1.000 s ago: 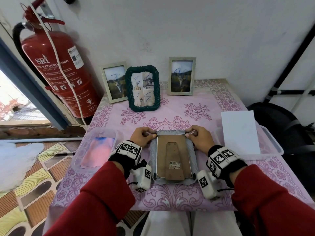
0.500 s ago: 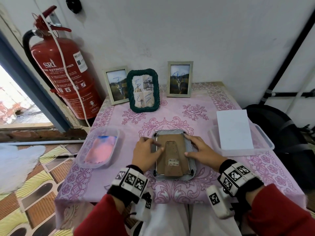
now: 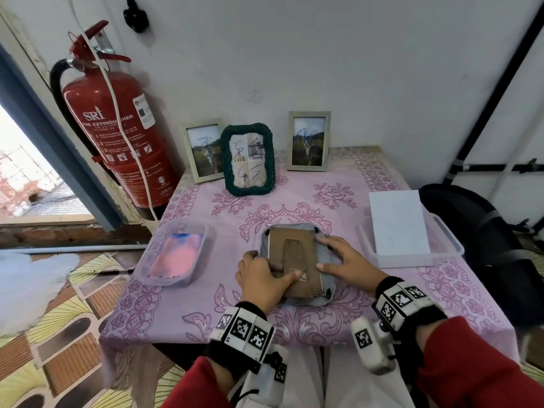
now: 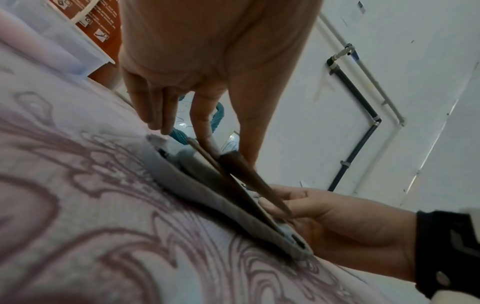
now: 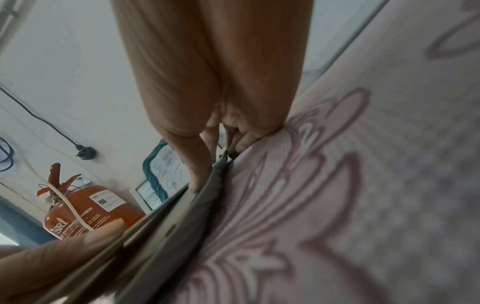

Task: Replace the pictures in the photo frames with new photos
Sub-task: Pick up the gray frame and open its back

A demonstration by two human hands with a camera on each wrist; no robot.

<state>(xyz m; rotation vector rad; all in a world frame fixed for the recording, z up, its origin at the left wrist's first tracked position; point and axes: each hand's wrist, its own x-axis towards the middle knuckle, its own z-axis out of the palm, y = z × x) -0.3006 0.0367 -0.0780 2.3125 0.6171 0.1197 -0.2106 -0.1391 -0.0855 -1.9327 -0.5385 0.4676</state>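
Observation:
A grey photo frame [image 3: 323, 262] lies face down on the pink tablecloth, its brown backing board [image 3: 291, 245] and stand facing up. My left hand [image 3: 265, 275] is at the frame's near left corner, thumb laid across the board. In the left wrist view a finger and the thumb pinch the backing board [image 4: 249, 185], whose near edge stands lifted off the grey frame [image 4: 207, 195]. My right hand [image 3: 338, 257] lies flat with spread fingers on the frame's right side; its thumb presses the frame [image 5: 197, 216] edge.
Three upright frames line the wall: a silver frame [image 3: 203, 150], a green woven frame [image 3: 248, 160], another silver frame [image 3: 309, 141]. A plastic tub [image 3: 153, 260] with pink prints sits left; a tub [image 3: 447, 245] with white paper [image 3: 397, 222] right. A fire extinguisher [image 3: 117, 134] stands left.
Both hands slid from the frame's far corners down to its sides. The left thumb now lies over the backing board and its near edge has come up. The head view pulled back.

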